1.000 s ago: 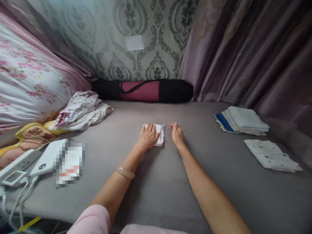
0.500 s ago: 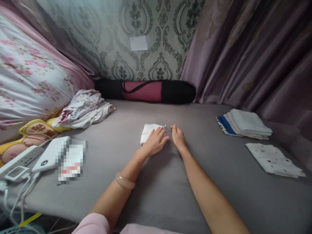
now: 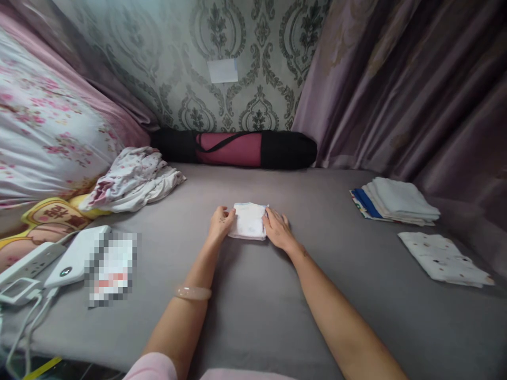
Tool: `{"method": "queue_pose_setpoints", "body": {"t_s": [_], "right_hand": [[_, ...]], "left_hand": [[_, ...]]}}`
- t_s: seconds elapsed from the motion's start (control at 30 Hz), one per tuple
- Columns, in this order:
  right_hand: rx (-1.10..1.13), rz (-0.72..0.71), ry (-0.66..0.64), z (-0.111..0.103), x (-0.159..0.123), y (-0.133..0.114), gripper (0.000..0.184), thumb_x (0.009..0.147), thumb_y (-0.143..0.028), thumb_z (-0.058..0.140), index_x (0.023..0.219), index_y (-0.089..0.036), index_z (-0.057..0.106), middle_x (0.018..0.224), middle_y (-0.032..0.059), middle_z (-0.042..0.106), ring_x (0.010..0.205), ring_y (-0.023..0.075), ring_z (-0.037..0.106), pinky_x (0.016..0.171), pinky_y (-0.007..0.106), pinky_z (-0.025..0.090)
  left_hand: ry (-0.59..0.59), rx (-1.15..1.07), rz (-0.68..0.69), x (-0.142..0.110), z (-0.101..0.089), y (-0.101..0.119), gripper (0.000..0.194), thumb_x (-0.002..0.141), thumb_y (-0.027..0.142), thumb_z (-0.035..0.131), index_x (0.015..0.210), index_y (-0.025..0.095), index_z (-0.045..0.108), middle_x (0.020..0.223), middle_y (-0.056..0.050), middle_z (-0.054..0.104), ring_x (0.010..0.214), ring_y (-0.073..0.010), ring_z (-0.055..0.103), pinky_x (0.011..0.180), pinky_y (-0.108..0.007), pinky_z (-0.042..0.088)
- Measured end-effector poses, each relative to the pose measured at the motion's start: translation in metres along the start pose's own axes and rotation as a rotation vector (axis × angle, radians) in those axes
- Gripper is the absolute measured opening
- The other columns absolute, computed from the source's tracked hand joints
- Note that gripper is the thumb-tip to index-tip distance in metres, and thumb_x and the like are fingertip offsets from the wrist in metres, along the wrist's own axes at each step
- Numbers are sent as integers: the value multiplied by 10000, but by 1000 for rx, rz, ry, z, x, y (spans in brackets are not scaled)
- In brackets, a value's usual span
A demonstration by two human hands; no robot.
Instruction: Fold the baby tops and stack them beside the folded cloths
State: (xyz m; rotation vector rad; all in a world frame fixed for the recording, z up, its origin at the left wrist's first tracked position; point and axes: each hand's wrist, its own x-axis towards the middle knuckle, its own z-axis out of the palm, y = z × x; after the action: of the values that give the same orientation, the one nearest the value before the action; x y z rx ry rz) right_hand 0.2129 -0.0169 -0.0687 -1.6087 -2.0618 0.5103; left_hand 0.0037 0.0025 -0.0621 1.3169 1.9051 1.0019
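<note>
Cloth, white and folded into a small block, is shown in the head view about midway across the surface, well apart from its far and near edges and flanked by the left hand and the right hand. Both sides are touched, the left hand being loosely curled and the right held nearly flat; whether any layer is pinched cannot be told. Layers could be skewed or bunched, it is judged, if pressure is applied unevenly, and the fold could be loosened if one side were lifted alone. Room for moving is bounded along the far edge by a long black and pink bag, toward the far left corner by crumpled fabric, and toward the far right corner by stacked cloths, with a spotted cloth nearer. Toward the near left corner, cables and a white power bank could be snagged by a wide leftward sweep.
</note>
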Motion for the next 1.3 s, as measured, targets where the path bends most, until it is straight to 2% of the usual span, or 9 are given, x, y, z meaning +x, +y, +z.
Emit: {"method": "queue_pose_setpoints", "body": {"t_s": [0.13,0.3,0.4,0.53,0.7,0.8,0.93,1.1,1.3], "right_hand": [[25,22,-15,0,0,-2,479,997,-334,268,1404,-132,419,1457,162,445,1379,256,355,1135,518,159],[102,39,-3,-1,1,-5,442,1000,-334,271,1372,-190,460,1435,132,481,1356,218,396,1146,502,143],[146,47,2,-1,1,-7,434,1000,-341,287,1369,-194,461,1391,125,531,1320,214,444,1151,486,157],[292,83,67,1,3,-7,435,976,-361,362,1366,-190,453,1370,133,547,1285,210,486,1119,422,285],[676,151,146,1,7,-3,527,915,-398,505,1381,-171,408,1379,154,530,1212,185,553,1029,339,421],[875,181,92,-4,4,-5,573,866,-463,580,1354,-200,437,1356,125,556,1187,187,572,997,322,455],[1081,144,-47,-14,-3,-13,517,792,-524,657,1191,-210,558,1213,86,655,1095,222,625,918,336,514],[1134,169,-66,-20,-6,-17,553,690,-480,771,1141,-223,581,1138,57,683,1000,219,656,846,328,542],[1198,328,-85,-15,0,-9,454,624,-380,830,998,-214,635,918,18,713,809,191,679,756,317,549]], "left_hand": [[-127,-286,-95,-1,2,6,594,678,423,759,1140,93,585,1003,-161,689,849,-227,666,682,-269,469],[-417,-540,-137,-12,-2,21,515,577,447,818,911,81,679,859,-138,713,685,-194,649,592,-257,451],[-482,-617,-129,-18,-3,27,498,563,388,833,926,86,677,846,-125,718,668,-181,647,605,-259,474],[-504,-706,-51,-24,-4,32,473,575,310,819,975,116,658,876,-91,719,732,-180,662,666,-259,494],[-514,-771,22,-29,-6,34,368,616,257,782,928,160,614,806,-19,689,691,-142,646,647,-236,482],[-497,-802,51,-30,-6,36,355,616,243,770,911,174,585,772,9,662,659,-125,626,628,-227,476],[-463,-890,49,-33,-5,42,444,591,223,781,984,184,578,822,7,665,680,-120,621,630,-217,487],[-444,-935,-40,-38,0,46,568,609,257,792,1131,180,584,947,-42,700,775,-158,658,692,-244,529],[-424,-911,-213,-35,10,39,366,718,204,741,1060,156,620,870,-43,720,745,-174,691,678,-257,557]]}}
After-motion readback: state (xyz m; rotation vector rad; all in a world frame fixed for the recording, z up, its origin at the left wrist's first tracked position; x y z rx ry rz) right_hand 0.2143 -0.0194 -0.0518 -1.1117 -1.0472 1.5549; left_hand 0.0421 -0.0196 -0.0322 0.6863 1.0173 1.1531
